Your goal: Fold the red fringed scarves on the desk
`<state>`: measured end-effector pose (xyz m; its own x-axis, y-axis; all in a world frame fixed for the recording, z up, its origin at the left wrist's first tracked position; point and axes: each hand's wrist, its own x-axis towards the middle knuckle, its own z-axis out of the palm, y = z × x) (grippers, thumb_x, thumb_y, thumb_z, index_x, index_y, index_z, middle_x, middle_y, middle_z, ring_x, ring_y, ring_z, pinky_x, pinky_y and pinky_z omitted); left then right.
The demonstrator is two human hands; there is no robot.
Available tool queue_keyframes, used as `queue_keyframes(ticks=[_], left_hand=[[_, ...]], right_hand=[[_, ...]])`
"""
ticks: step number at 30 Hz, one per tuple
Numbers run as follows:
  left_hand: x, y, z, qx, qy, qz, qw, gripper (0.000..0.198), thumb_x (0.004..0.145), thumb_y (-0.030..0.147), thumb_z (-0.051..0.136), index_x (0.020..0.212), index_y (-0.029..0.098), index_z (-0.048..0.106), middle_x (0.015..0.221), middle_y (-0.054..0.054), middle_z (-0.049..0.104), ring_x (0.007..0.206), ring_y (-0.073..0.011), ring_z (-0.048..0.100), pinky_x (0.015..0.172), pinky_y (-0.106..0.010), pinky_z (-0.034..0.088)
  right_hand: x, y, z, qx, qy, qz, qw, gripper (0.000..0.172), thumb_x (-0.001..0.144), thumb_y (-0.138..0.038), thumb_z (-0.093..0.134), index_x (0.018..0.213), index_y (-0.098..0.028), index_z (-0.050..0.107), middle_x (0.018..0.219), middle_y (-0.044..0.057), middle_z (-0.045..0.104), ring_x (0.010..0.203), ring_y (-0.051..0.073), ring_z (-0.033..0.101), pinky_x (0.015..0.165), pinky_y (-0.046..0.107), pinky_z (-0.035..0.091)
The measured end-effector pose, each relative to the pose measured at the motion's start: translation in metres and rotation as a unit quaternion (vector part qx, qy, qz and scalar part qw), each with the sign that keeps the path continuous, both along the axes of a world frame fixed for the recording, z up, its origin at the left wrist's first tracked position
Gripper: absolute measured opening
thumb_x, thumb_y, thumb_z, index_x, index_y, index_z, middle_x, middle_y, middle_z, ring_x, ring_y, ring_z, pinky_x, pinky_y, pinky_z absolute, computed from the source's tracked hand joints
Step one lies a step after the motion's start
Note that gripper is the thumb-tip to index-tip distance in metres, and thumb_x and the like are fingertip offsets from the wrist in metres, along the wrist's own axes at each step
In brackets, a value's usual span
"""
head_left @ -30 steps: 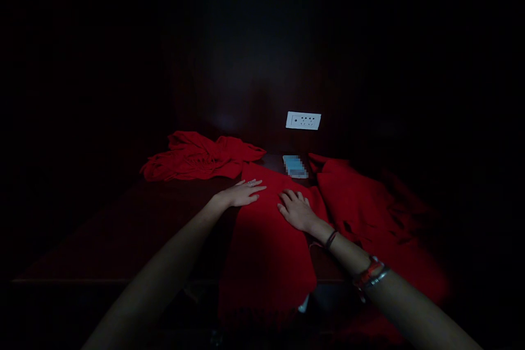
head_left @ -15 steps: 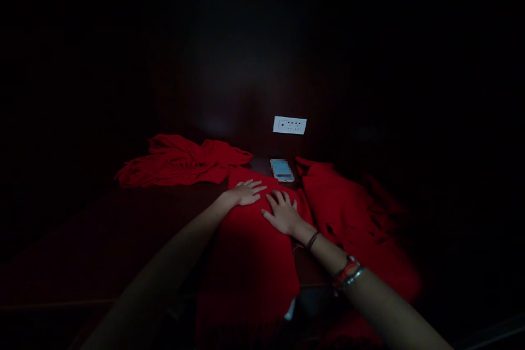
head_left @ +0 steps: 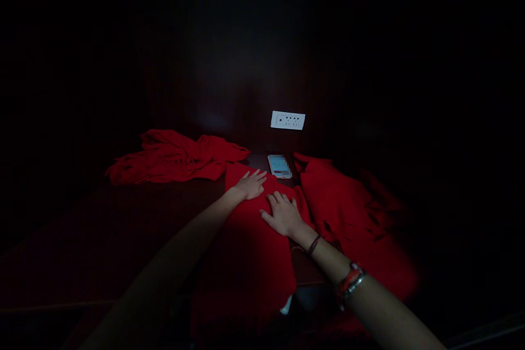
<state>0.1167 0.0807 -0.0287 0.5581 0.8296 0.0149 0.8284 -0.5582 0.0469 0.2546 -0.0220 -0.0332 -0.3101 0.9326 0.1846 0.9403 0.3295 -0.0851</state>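
Note:
A red fringed scarf [head_left: 250,251] lies lengthwise in front of me, its near end hanging over the table's front edge. My left hand [head_left: 251,184] rests flat on the scarf's far part, fingers stretched out. Close beside it, my right hand [head_left: 283,214] presses on the same cloth with its fingers spread. Neither hand grips anything. Just beyond the fingers lies a phone [head_left: 280,166] with a lit, partly blurred screen. A small white piece [head_left: 286,305], perhaps a label, shows at the scarf's lower right edge.
A crumpled red fringed cloth [head_left: 176,156] lies at the back left of the dark table [head_left: 135,229]. More red cloth [head_left: 344,197] spreads along the right side. On the dark wall behind is a white socket plate [head_left: 287,120]. The surroundings are very dark.
My left hand has shifted slightly right and farther up the scarf. The right hand stays nearly where it was. The whole view has moved a little.

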Motion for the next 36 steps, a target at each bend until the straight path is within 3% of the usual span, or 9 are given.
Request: queue_keyframes(ticks=[2, 4, 8, 14, 19, 24, 28, 32, 36], left_hand=[[0.000, -0.002, -0.002, 0.014, -0.014, -0.053, 0.998, 0.046, 0.082, 0.030, 0.018, 0.128, 0.025, 0.018, 0.136, 0.003, 0.009, 0.123, -0.0158, 0.006, 0.098, -0.040, 0.009], [-0.002, -0.001, -0.002, -0.022, -0.010, -0.066, 0.998, 0.044, 0.083, 0.035, 0.015, 0.127, 0.031, 0.015, 0.135, 0.006, 0.012, 0.123, -0.0161, 0.008, 0.097, -0.042, 0.010], [-0.007, 0.008, 0.005, -0.079, 0.016, 0.002, 0.997, 0.048, 0.080, 0.050, 0.016, 0.126, 0.036, 0.015, 0.135, 0.004, 0.008, 0.122, -0.0221, 0.006, 0.095, -0.048, 0.009], [-0.002, 0.006, 0.005, -0.045, 0.006, 0.038, 0.998, 0.046, 0.081, 0.045, 0.017, 0.126, 0.033, 0.020, 0.136, 0.001, 0.008, 0.122, -0.0223, 0.006, 0.096, -0.044, 0.011], [-0.020, -0.014, -0.004, 0.083, -0.028, 0.029, 0.996, 0.043, 0.081, 0.040, 0.022, 0.123, 0.029, 0.030, 0.136, 0.001, 0.008, 0.123, -0.0210, 0.006, 0.096, -0.042, 0.014], [-0.048, -0.030, -0.007, 0.027, -0.019, 0.064, 0.997, 0.047, 0.082, 0.044, 0.017, 0.126, 0.029, 0.023, 0.133, -0.002, 0.020, 0.121, -0.0189, 0.015, 0.095, -0.041, 0.017], [-0.048, -0.040, -0.002, 0.024, 0.000, 0.086, 0.996, 0.047, 0.082, 0.042, 0.017, 0.127, 0.026, 0.023, 0.134, -0.003, 0.018, 0.121, -0.0188, 0.015, 0.096, -0.039, 0.014], [-0.044, -0.044, -0.002, 0.006, 0.007, 0.094, 0.995, 0.053, 0.081, 0.047, 0.017, 0.127, 0.023, 0.021, 0.135, -0.004, 0.010, 0.122, -0.0213, 0.009, 0.097, -0.040, 0.011], [-0.046, -0.044, -0.007, -0.039, -0.004, 0.090, 0.995, 0.060, 0.078, 0.054, 0.014, 0.129, 0.022, 0.014, 0.135, -0.005, 0.007, 0.122, -0.0226, 0.006, 0.096, -0.039, 0.012]], right_hand=[[0.000, 0.001, 0.003, -0.020, 0.001, -0.008, 1.000, 0.059, 0.074, -0.055, 0.024, 0.122, -0.021, 0.031, 0.123, 0.010, 0.033, 0.110, 0.027, 0.028, 0.088, 0.047, 0.019], [0.001, 0.001, 0.004, -0.058, -0.004, -0.014, 0.998, 0.063, 0.073, -0.059, 0.022, 0.125, -0.025, 0.024, 0.130, 0.007, 0.025, 0.116, 0.030, 0.019, 0.088, 0.051, 0.013], [0.003, -0.003, 0.005, -0.136, -0.019, -0.019, 0.990, 0.066, 0.070, -0.065, 0.015, 0.128, -0.033, 0.012, 0.136, 0.001, 0.006, 0.120, 0.035, 0.000, 0.086, 0.059, 0.001], [0.004, 0.006, 0.022, -0.204, -0.040, -0.008, 0.978, 0.073, 0.065, -0.069, 0.022, 0.127, -0.032, 0.015, 0.135, 0.006, 0.008, 0.119, 0.035, 0.005, 0.085, 0.060, 0.005], [0.000, 0.024, 0.031, -0.176, -0.062, -0.033, 0.982, 0.074, 0.066, -0.068, 0.020, 0.127, -0.026, 0.020, 0.134, 0.007, 0.012, 0.117, 0.035, 0.013, 0.084, 0.060, 0.014], [-0.004, 0.022, 0.019, -0.185, -0.063, -0.042, 0.980, 0.069, 0.068, -0.067, 0.015, 0.128, -0.033, 0.011, 0.136, 0.003, 0.009, 0.118, 0.036, 0.009, 0.082, 0.062, 0.014], [-0.003, 0.018, 0.011, -0.195, -0.051, -0.059, 0.978, 0.066, 0.068, -0.066, 0.012, 0.127, -0.036, 0.004, 0.137, -0.002, -0.002, 0.119, 0.036, 0.001, 0.082, 0.064, 0.006], [-0.001, 0.021, 0.015, -0.221, -0.040, -0.061, 0.973, 0.069, 0.067, -0.068, 0.013, 0.127, -0.036, 0.003, 0.137, 0.002, -0.004, 0.120, 0.036, -0.001, 0.083, 0.063, 0.005], [0.003, 0.026, 0.016, -0.152, 0.002, -0.072, 0.986, 0.070, 0.068, -0.068, 0.012, 0.128, -0.033, 0.002, 0.136, 0.004, -0.006, 0.121, 0.032, -0.003, 0.087, 0.058, 0.005]])
